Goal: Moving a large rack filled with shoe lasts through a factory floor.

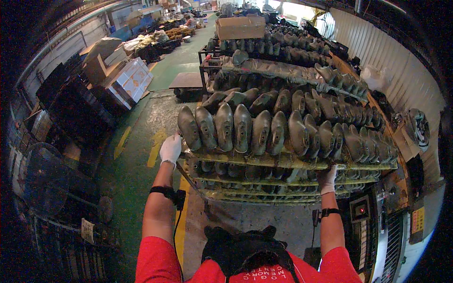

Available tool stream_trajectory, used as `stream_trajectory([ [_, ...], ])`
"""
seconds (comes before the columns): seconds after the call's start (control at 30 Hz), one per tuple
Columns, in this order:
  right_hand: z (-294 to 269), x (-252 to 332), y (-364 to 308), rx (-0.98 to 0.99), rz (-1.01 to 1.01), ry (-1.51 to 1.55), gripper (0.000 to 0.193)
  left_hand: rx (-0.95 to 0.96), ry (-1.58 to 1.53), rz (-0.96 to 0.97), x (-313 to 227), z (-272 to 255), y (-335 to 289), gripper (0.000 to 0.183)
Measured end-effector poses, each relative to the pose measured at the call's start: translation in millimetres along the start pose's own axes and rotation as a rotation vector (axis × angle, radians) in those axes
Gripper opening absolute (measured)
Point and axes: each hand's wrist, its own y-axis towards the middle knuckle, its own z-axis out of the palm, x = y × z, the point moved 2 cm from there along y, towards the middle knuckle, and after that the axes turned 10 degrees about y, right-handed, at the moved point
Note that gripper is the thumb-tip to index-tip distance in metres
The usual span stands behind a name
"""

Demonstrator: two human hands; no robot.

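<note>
- two-handed at the rack (pixel 283 162): touching its left corner with the left hand (pixel 170 149), its front edge with the right hand (pixel 327 180).
- cannot tell the tightness of either grip, loose or closed, with contact partly hidden.
- note the dark shoe lasts (pixel 224 127), side by side on top of the rack, just beyond both hands.
- best to load both hands evenly and smoothly, so as not to rock the lasts.
- avoid pinching the left hand against the nearest last.
</note>
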Motion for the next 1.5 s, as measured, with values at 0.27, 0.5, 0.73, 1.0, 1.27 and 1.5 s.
stream_trajectory([
  [0.27, 16.5, 0.2, -4.1, -0.021, -0.012, -0.01, 0.053, 0.021, 0.002, -0.045, -3.3, -3.0, -2.1, 0.053],
  [0.5, 41.0, 1.7, -24.7, -0.085, 0.035, 0.001, 0.05, 0.012, -0.027, -0.035, -3.2, -3.0, -2.6, 0.052],
  [0.73, 37.7, 0.9, -20.7, -0.09, 0.023, 0.025, 0.048, -0.006, -0.018, -0.041, -2.9, -2.2, -2.9, 0.052],
  [1.0, 23.6, 0.1, -12.3, -0.057, 0.025, 0.049, 0.044, -0.001, -0.006, -0.023, 2.0, 2.7, 1.4, 0.053],
  [1.27, -6.7, -1.1, 9.9, -0.019, 0.025, 0.038, 0.04, -0.035, 0.049, 0.074, 15.9, 17.0, 11.2, 0.05],
  [1.5, 44.6, 2.3, -26.5, -0.098, 0.002, -0.031, 0.042, -0.038, 0.055, 0.057, 12.1, 14.5, 10.1, 0.051],
])
